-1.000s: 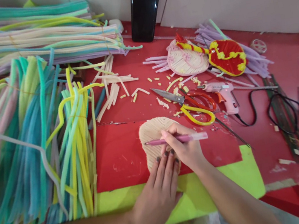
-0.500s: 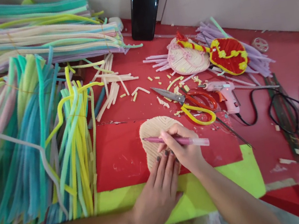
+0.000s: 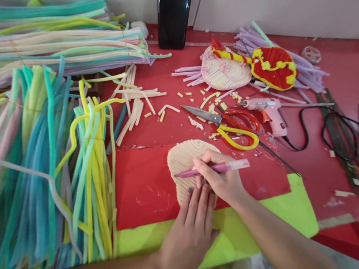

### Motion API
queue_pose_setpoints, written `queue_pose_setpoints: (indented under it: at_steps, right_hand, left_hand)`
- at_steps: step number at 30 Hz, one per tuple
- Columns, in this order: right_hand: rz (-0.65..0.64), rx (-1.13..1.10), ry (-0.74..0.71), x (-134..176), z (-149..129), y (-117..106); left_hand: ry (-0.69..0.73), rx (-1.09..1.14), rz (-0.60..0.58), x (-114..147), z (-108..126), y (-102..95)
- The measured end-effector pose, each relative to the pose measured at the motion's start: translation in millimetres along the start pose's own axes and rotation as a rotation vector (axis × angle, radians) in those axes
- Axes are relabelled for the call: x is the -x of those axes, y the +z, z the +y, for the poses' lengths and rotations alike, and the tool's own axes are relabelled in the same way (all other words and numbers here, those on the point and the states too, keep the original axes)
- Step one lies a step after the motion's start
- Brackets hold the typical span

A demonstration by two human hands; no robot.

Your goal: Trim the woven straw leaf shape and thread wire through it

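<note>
Right hand (image 3: 227, 186) pinches a slim pink pen (image 3: 221, 167) over the cream, ribbed, rounded fuzzy piece (image 3: 186, 156) on a flat red sheet (image 3: 140, 189); left hand (image 3: 191, 233) lies outstretched across the piece, grasping nothing.

2 bare forearms (image 3: 275, 233); the left hand (image 3: 189, 233) wears dark nail polish (image 3: 190, 191) (on several fingers (image 3: 195, 205)).

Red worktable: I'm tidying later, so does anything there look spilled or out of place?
Yes, mildly: small pale scraps lie strewn near the red-and-yellow-handled metal scissors, looking like unswept trimmings. The visible part of the cream, ribbed, rounded piece shows no obvious damage.
</note>
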State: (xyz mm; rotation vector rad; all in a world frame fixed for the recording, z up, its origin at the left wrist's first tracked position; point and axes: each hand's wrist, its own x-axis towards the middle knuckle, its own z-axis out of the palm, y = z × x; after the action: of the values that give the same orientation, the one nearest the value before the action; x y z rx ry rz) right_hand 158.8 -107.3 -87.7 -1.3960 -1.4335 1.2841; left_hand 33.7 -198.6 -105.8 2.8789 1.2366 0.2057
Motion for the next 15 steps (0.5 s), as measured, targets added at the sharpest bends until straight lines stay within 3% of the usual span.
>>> queue_pose_setpoints:
  at_steps: [5, 9, 15]
  right_hand:
    - [0.046, -0.011, -0.010, 0.1, -1.7, -0.4]
    - [-0.028, -0.023, 0.026, 1.1, -2.2, -0.5]
    - [-0.001, -0.013, -0.005, 1.2, -1.4, 0.0]
  left_hand:
    - [0.002, 0.011, -0.003, 0.3, 0.6, -0.8]
    - [-0.004, 0.009, -0.004, 0.6, 1.0, 0.2]
    - [-0.006, 0.007, 0.010, -0.3, 0.1, 0.0]
